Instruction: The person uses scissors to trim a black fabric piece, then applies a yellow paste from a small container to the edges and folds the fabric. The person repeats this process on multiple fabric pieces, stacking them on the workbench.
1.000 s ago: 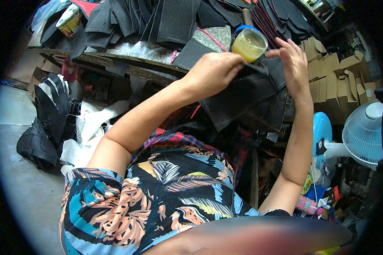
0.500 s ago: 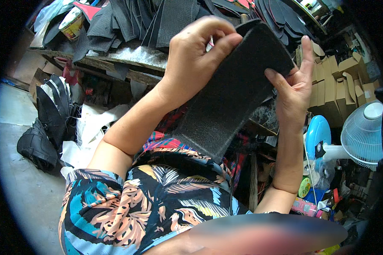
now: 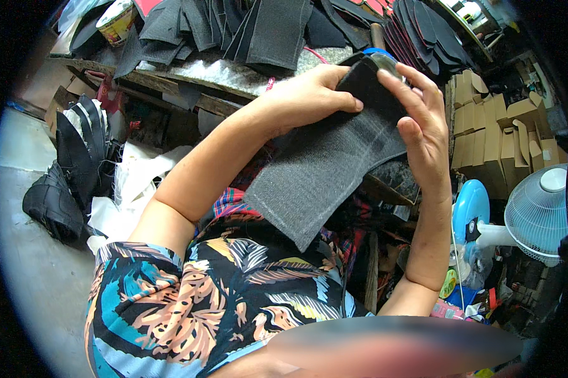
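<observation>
From where I'm standing, the bare left hand (image 3: 321, 97) has a decent pinch on this charcoal-black, roughly rectangular fabric panel (image 3: 318, 160), thumb on top, while the bare right hand (image 3: 425, 120) is half open, index fingertip right at the upper edge, thumb apart. Panel hangs tilted in front of the worn bench with a pale speckled top (image 3: 211, 77). I'd guess it's the edge-lining-up step, and the next move probably wants right fingers nipping that corner without creasing it. Looks fuzzy, almost felty, with chalky lines down one long side. Flat black textured strips (image 3: 277, 38) are heaped behind, floppy-looking too
</observation>
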A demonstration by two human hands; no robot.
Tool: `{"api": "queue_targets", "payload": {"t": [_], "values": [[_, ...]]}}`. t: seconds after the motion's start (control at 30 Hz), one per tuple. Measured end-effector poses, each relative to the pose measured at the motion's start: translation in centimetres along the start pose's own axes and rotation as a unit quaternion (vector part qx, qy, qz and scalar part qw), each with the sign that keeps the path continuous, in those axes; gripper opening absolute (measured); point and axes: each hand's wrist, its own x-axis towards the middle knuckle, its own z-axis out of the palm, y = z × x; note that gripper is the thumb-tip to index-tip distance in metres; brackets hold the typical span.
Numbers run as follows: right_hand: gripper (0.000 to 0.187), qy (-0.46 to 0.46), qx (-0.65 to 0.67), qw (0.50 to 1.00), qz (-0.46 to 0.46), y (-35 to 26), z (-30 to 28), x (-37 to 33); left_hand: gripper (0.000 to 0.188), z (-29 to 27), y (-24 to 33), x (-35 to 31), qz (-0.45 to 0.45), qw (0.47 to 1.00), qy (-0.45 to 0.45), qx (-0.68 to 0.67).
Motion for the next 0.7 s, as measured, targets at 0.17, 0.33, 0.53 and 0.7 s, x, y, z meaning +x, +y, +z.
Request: {"api": "queue_targets", "payload": {"t": [0.17, 0.33, 0.53, 0.7], "values": [[0.065, -0.021, -0.21, 0.977, -0.03, 0.6, -0.2, 0.6, 0.035, 0.0, 0.9, -0.6, -0.037, 0.999, -0.029, -0.02], [0.074, 0.003, -0.134, 0.991, -0.004, 0.6, -0.5, 0.6, 0.037, -0.2, 1.6, -1.0, -0.059, 0.996, -0.064, -0.025], [0.072, -0.032, -0.178, 0.983, -0.043, 0.8, -0.2, -0.3, 0.037, 0.1, 1.1, -1.0, -0.009, 0.998, -0.04, -0.048], [0.075, -0.036, -0.228, 0.973, -0.022, 1.0, 0.2, -3.7, 0.032, -1.3, 1.3, -1.6, -0.037, 0.995, 0.039, -0.083]]}}
